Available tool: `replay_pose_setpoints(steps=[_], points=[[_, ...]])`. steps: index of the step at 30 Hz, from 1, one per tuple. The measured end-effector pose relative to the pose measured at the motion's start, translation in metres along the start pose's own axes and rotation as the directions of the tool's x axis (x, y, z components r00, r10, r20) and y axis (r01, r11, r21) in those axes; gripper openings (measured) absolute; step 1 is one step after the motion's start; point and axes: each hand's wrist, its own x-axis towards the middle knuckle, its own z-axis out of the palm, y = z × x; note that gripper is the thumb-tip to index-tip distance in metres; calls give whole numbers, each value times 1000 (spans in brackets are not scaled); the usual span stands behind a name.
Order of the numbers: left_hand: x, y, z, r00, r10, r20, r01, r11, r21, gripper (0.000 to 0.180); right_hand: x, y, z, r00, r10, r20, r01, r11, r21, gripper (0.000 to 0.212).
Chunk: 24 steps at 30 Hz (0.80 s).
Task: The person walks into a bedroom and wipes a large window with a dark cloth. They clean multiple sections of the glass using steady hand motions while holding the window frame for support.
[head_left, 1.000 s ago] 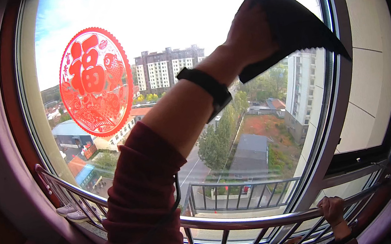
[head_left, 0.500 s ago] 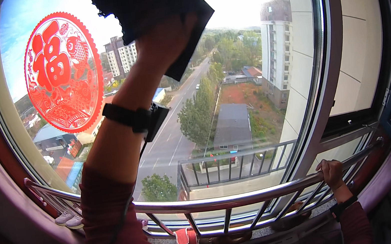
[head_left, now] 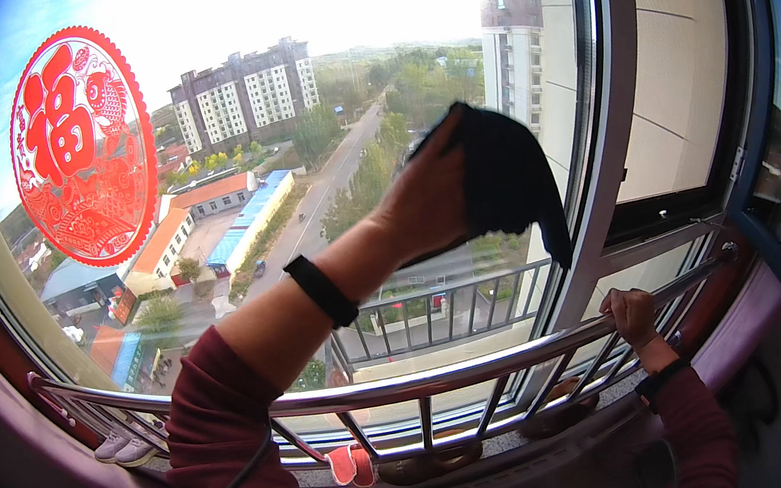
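Left hand (head_left: pixel 426 196), clenched on a black fabric cloth (head_left: pixel 509 171), is shifting down-right across the clear glass windowpane (head_left: pixel 299 172), apparently changing wiping coverage. Right hand (head_left: pixel 633 314) is gripping the shiny metal railing (head_left: pixel 431 381).

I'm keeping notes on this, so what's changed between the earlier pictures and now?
The left hand, holding the black cloth, swept left, then back right and downward, ending lower. Nothing was visibly let go. The right hand stayed on the metal rail.

Maroon sleeves (head_left: pixel 220 421), black wristbands (head_left: pixel 322 291), dark cable (head_left: pixel 231 483)
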Motion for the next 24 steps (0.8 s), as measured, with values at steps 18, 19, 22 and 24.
replay_pose_setpoints(steps=[18,19,22,24], points=[[170,-44,41,936,-134,-324,214,950,227,39,4,-6,-9,995,-93,-31,94,996,11,36],[162,-23,49,934,-103,-343,170,970,171,39,3,-5,-8,996,-90,-24,91,996,16,36],[116,35,64,970,-192,-151,175,978,-117,43,1,-3,-6,996,-92,-20,92,996,19,36],[78,70,66,991,-130,-14,129,991,-41,43,1,-3,-5,995,-94,-22,94,995,22,37]])
